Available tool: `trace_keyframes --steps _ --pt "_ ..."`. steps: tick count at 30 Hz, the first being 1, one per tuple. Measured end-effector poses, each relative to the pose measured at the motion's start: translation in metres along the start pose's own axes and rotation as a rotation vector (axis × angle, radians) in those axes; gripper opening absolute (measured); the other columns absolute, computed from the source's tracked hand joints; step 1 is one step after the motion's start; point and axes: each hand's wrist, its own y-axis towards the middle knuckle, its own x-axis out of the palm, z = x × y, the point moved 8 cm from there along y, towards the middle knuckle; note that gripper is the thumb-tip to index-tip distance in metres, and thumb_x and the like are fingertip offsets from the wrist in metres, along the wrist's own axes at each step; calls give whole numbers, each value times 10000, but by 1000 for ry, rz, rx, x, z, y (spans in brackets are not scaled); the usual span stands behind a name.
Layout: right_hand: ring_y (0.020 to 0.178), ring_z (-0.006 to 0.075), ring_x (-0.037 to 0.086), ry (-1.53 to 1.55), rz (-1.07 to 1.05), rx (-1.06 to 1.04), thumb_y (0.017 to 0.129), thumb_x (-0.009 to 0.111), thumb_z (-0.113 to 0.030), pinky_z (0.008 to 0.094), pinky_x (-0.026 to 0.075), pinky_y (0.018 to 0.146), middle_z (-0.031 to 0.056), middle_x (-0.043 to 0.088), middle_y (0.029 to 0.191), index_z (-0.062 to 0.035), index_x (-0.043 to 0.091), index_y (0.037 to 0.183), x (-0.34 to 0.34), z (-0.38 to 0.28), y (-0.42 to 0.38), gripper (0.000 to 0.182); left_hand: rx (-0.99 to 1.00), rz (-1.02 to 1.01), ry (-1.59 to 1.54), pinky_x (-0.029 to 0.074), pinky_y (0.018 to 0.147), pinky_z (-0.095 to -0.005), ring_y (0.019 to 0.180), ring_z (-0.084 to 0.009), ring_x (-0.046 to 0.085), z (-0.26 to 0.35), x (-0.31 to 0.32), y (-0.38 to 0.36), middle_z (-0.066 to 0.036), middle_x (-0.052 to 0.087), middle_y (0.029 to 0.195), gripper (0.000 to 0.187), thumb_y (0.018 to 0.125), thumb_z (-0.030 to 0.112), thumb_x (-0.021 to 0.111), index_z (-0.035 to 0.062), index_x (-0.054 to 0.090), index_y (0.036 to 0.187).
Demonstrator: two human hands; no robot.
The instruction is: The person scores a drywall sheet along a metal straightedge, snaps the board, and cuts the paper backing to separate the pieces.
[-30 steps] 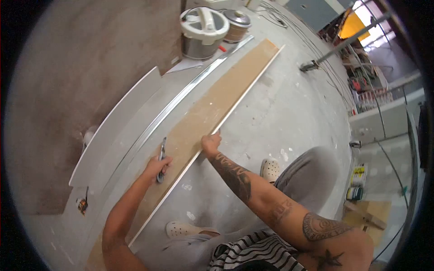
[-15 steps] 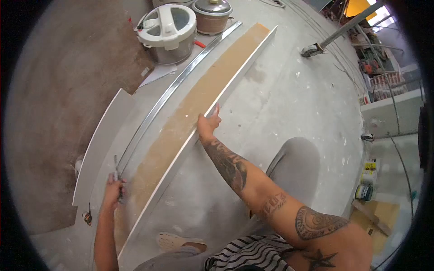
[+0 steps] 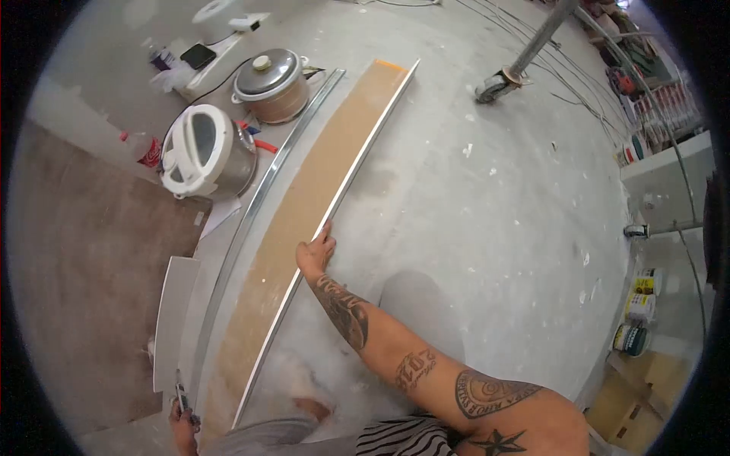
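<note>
A long strip of board (image 3: 315, 178), brown on its face with a white edge, runs diagonally across the floor. My right hand (image 3: 315, 252) grips its white edge near the middle, fingers lying along the outer side. At the lower left, my left hand (image 3: 182, 427) is closed around a slim hand tool (image 3: 181, 395) with a thin metal tip pointing up; its exact kind is too small to make out. Beside the board lies a shiny metal channel (image 3: 258, 201), roughly parallel to it. A white panel offcut (image 3: 173, 323) is close to my left hand.
A white-lidded pot (image 3: 204, 152) and a metal-lidded cooker (image 3: 270, 85) stand beyond the channel, near a red-labelled bottle (image 3: 142, 150). A scaffold pole on a caster wheel (image 3: 498, 85) stands far right. Cables (image 3: 566, 72) cross the floor, and several paint tubs (image 3: 631, 340) line the right.
The view has shifted, showing more of the far left. My left hand, still with the tool, is lower in view. My right hand stays on the board's edge, whose white side looks narrower.
</note>
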Motion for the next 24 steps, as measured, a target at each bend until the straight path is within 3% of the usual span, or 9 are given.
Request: trace_keyframes --steps 2,6,10,12,15,17,18,20,24 --pt "1183 445 346 -7 15 -38 739 590 -135 513 259 1061 265 326 1261 -122 74 1496 -8 -7 17 917 58 -53 59 441 480 -250 559 -96 505 -6 27 27 -50 553 842 356 851 37 476 53 505 1206" --pt "1231 427 330 78 206 -197 768 555 -128 514 275 1062 259 316 1333 -116 162 1489 -31 -16 61 822 285 -267 -67 460 564 -242 675 -101 525 88 154 51 -70 541 986 401 941 38 459 90 400 1334" --pt "1253 416 322 159 227 -197 759 509 -37 490 241 1090 251 322 1356 -70 185 1475 -38 -11 86 786 420 -441 -54 479 672 -275 819 -144 553 218 302 98 -88 546 1120 489 846 3 476 39 406 1328" --pt "1252 426 316 244 232 -331 766 464 11 496 225 1092 262 304 1375 1 168 1460 -32 -13 86 755 667 -517 -21 452 592 -240 735 -109 540 289 399 133 -88 565 1058 550 794 -8 475 63 419 1336" --pt "1262 433 304 220 233 -383 798 460 6 503 215 1094 284 292 1380 53 155 1443 -33 -27 82 715 711 -800 -65 448 567 -275 638 -130 551 385 559 152 -110 595 997 514 830 30 499 91 423 1335" --pt "1286 432 281 223 209 -347 797 448 -2 484 196 1110 292 288 1386 72 149 1439 -37 -33 78 712 823 -844 9 463 571 -307 610 -152 555 445 652 149 -128 599 947 469 851 41 488 89 440 1316" --pt "1310 430 258 234 170 -328 795 436 -10 465 178 1126 300 284 1391 90 144 1436 -36 -33 80 711 1097 -759 -1 494 653 -376 684 -239 615 474 694 150 -171 626 967 456 854 51 497 83 449 1306" --pt "1286 431 283 187 196 -341 811 466 -26 479 202 1110 296 288 1386 67 147 1441 -30 -24 80 712 1188 -696 37 469 865 -424 983 -381 603 515 777 160 -246 609 1098 434 861 86 505 70 479 1293" --pt "1257 433 314 78 177 -309 812 493 -19 491 229 1097 282 276 1398 44 148 1447 -25 -28 82 726 1243 -589 83 450 924 -443 1091 -405 559 589 864 134 -258 587 1165 419 868 90 476 62 508 1285"
